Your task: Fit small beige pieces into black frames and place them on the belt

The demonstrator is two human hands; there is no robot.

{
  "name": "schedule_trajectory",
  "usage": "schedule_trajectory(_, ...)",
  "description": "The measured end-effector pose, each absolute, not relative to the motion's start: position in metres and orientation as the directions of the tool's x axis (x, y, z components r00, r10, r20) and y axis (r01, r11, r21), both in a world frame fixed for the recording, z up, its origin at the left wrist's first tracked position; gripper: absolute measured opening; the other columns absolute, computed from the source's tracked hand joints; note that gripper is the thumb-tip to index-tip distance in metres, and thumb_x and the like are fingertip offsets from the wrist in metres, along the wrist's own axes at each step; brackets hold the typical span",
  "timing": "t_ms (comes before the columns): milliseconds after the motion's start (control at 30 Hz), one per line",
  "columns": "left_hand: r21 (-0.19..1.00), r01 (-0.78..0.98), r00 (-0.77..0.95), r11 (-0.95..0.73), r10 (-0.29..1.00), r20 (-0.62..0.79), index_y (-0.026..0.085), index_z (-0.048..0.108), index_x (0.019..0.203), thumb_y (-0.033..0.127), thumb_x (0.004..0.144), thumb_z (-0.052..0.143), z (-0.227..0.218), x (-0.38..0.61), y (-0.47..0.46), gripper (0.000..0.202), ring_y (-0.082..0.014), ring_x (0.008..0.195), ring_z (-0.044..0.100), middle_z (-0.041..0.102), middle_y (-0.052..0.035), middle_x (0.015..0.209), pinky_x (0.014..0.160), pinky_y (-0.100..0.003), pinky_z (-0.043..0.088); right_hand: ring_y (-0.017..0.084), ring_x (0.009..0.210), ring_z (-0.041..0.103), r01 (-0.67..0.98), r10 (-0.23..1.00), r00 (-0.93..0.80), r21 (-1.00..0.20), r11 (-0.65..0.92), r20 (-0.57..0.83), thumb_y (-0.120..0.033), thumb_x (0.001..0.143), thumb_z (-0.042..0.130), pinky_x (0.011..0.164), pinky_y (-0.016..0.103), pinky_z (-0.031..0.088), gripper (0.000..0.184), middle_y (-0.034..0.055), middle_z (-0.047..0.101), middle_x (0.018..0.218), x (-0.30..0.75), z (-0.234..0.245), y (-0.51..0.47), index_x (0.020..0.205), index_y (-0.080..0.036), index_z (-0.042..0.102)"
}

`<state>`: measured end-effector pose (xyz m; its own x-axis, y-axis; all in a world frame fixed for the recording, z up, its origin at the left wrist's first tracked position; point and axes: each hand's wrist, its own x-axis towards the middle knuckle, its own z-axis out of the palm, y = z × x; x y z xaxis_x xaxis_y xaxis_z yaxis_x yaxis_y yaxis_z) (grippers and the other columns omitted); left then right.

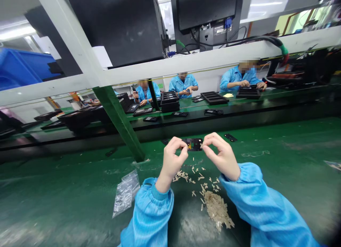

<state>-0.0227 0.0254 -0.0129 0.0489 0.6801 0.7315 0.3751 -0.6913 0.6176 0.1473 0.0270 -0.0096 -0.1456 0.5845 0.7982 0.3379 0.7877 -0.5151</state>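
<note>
My left hand (173, 161) is raised above the green bench, thumb and forefinger pinched together. What those fingertips hold, if anything, is too small to make out. My right hand (223, 157) makes a similar pinch, and a small pale piece shows at its fingertips. Between the two hands appears a flat black device part (196, 144) with a yellowish patch; whether the fingers touch it I cannot tell. Nearer to me lies a heap of small beige pieces (217, 208). More loose beige pieces (182, 175) are scattered under the hands.
A clear plastic bag (126, 192) lies left of my left sleeve. A green post (119, 122) rises from the bench. Beyond my right hand is a small black part (230, 137). Across the way, several co-workers in blue sit behind black trays (214, 97). A white shelf beam (149, 67) crosses overhead.
</note>
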Motion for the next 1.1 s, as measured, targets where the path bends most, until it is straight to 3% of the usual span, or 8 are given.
schedule_trajectory(133,0.774,0.193,0.006,-0.602,0.790,0.613,0.017,0.049,0.060,0.017,0.078,0.053,-0.014,-0.027,0.029,0.018,-0.0116,0.064,0.045,0.046,0.0019,0.066,0.062,-0.024,0.036,0.015,0.067,0.051,0.394,0.475,-0.228,-0.365,0.843,0.850,-0.015,0.089,0.041,0.070,0.035,0.038,0.029,0.0012,0.053,0.067,0.150,-0.006,0.022,0.062,-0.019,0.049)
schedule_trajectory(233,0.834,0.067,0.022,-0.548,0.837,0.547,0.017,0.048,0.060,0.019,0.078,0.054,-0.017,-0.026,0.030,0.019,-0.0111,0.063,0.043,0.044,0.0027,0.065,0.062,-0.024,0.035,0.015,0.067,0.049,0.471,0.363,-0.282,-0.201,0.859,0.888,-0.014,0.086,0.047,0.071,0.037,0.036,0.022,0.0008,0.054,0.069,0.146,-0.008,0.020,0.064,-0.019,0.047)
schedule_trajectory(367,0.866,-0.007,0.065,-0.500,0.864,0.500,0.017,0.048,0.060,0.020,0.077,0.055,-0.017,-0.023,0.029,0.019,-0.0111,0.063,0.043,0.044,0.0026,0.065,0.062,-0.024,0.036,0.018,0.074,0.052,0.509,0.343,-0.281,-0.164,0.845,0.896,-0.011,0.079,0.055,0.073,0.037,0.038,0.010,0.0031,0.055,0.077,0.141,-0.011,0.021,0.075,-0.019,0.050)
schedule_trajectory(600,0.893,-0.016,0.144,-0.450,0.882,0.448,0.016,0.051,0.057,0.023,0.073,0.057,-0.012,-0.018,0.021,0.019,-0.0118,0.063,0.043,0.045,0.0013,0.065,0.061,-0.025,0.036,0.016,0.071,0.049,0.573,0.273,-0.317,-0.046,0.819,0.908,-0.007,0.081,0.054,0.070,0.035,0.037,0.013,0.0033,0.057,0.078,0.140,-0.012,0.024,0.083,-0.020,0.054)
schedule_trajectory(933,0.913,-0.059,0.180,-0.404,0.895,0.408,0.015,0.056,0.060,0.024,0.074,0.059,-0.015,-0.017,0.020,0.017,-0.0109,0.063,0.046,0.048,0.0012,0.066,0.060,-0.023,0.037,0.015,0.069,0.047,0.553,0.228,-0.318,-0.016,0.833,0.920,-0.003,0.079,0.053,0.068,0.035,0.038,0.018,0.0029,0.055,0.076,0.142,-0.011,0.022,0.078,-0.020,0.054)
schedule_trajectory(1100,0.926,-0.175,0.126,-0.333,0.926,0.357,0.015,0.060,0.077,0.022,0.070,0.065,-0.019,-0.018,0.028,0.011,-0.0108,0.068,0.051,0.056,-0.0002,0.075,0.065,-0.023,0.040,0.017,0.074,0.050,0.516,0.295,-0.195,-0.158,0.842,0.935,-0.006,0.079,0.054,0.068,0.035,0.042,0.015,0.0030,0.054,0.078,0.145,-0.011,0.021,0.080,-0.021,0.053)
